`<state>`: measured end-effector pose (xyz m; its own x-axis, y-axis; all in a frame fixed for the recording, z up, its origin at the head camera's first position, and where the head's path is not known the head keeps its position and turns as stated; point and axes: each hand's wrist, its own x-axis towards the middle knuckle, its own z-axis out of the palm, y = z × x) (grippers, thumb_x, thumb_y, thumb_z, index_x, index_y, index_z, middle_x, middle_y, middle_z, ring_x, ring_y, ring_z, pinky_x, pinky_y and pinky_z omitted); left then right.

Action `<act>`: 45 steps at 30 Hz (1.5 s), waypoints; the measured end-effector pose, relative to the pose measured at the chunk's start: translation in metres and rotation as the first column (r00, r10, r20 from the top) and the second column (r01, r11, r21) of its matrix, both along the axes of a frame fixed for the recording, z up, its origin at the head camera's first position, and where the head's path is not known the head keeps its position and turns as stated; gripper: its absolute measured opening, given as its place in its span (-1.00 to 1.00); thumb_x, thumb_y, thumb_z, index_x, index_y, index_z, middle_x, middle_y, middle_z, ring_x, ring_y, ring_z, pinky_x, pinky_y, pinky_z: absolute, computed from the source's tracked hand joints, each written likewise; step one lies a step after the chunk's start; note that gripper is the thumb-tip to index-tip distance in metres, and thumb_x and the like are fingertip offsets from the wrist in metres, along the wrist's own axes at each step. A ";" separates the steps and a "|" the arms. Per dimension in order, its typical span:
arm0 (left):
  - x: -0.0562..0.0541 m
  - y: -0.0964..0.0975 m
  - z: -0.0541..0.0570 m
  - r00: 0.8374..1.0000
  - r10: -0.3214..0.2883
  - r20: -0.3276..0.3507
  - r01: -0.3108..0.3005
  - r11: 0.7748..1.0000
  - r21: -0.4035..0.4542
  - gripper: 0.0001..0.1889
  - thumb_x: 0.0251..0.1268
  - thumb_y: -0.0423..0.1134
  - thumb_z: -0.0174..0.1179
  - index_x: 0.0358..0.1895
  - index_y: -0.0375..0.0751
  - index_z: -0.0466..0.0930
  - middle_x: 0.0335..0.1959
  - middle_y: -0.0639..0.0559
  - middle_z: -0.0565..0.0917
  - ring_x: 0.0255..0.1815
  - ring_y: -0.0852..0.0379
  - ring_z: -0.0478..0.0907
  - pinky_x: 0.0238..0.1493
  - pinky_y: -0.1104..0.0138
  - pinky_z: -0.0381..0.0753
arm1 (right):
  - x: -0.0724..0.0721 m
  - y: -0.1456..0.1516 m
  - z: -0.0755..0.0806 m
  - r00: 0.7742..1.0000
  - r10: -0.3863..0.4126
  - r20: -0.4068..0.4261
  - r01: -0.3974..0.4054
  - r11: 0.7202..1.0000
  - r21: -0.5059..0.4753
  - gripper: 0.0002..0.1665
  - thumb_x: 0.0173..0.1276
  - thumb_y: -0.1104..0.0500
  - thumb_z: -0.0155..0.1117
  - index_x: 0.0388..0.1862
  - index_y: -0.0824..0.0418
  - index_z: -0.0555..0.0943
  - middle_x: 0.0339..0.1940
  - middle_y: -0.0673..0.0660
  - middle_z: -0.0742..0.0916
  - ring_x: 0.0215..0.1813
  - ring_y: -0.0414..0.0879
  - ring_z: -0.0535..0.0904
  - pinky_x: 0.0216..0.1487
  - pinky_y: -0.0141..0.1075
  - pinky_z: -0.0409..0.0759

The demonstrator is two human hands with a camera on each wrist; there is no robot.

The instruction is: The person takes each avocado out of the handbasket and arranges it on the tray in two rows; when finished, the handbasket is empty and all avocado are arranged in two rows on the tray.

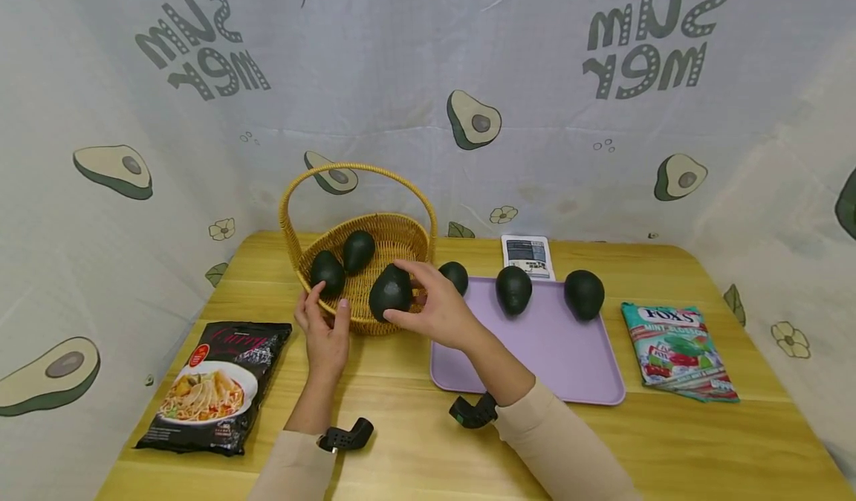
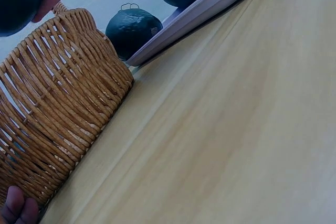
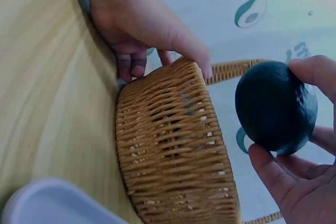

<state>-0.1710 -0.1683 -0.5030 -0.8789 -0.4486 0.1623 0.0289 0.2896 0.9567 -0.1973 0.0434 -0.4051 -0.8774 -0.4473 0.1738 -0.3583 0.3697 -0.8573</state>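
Holding avocado (image 1: 389,293) in right hand (image 1: 441,305), at its 9 o'clock, long way 12-to-6, over basket (image 1: 399,233); left hand (image 1: 326,339), farther, grips basket.

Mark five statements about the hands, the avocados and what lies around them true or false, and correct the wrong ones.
1. The right hand holds an avocado above the basket. True.
2. The left hand is well away from the basket. False: it holds the basket's side.
3. The tray lies to the right of the basket. True.
4. The candy lies between the basket and the tray. False: it lies to the right of the tray.
5. Two avocados lie inside the basket. True.
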 end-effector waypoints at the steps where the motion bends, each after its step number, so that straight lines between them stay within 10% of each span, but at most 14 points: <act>1: 0.000 0.000 0.000 1.000 0.001 -0.001 -0.001 1.000 0.003 -0.44 0.55 -0.02 0.13 0.52 0.14 0.23 0.63 -0.13 -0.12 -0.15 0.06 0.37 -0.09 0.36 0.38 | 0.002 0.003 0.000 1.000 0.001 0.005 -0.001 1.000 0.002 -0.05 0.19 0.01 0.60 0.53 -0.07 0.38 0.42 0.09 0.51 0.22 0.08 0.63 0.15 -0.10 0.68; 21: 0.000 0.000 -0.001 1.000 -0.012 0.017 0.012 1.000 0.000 -0.45 0.56 0.00 0.10 0.53 0.19 0.21 0.62 -0.12 -0.12 -0.18 0.11 0.32 -0.09 0.32 0.37 | 0.040 0.068 -0.035 0.985 0.050 0.166 -0.066 0.994 0.091 -0.06 0.24 0.01 0.56 0.53 0.18 0.36 0.44 0.21 0.50 0.23 0.15 0.59 0.06 -0.26 0.70; 45: 0.001 0.001 0.000 1.000 -0.013 0.004 0.013 1.000 -0.001 -0.45 0.56 -0.01 0.10 0.52 0.15 0.21 0.62 -0.14 -0.13 -0.20 0.14 0.32 -0.11 0.39 0.36 | 0.047 0.089 -0.055 0.964 0.096 0.247 -0.132 0.982 0.136 -0.16 0.37 -0.03 0.43 0.53 0.20 0.36 0.29 0.34 0.60 0.01 0.03 0.71 -0.06 -0.32 0.68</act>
<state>-0.1703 -0.1674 -0.5035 -0.8853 -0.4369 0.1592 0.0287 0.2905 0.9565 -0.1499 0.1325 -0.4596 -0.8267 -0.5516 -0.1110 -0.1973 0.4690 -0.8609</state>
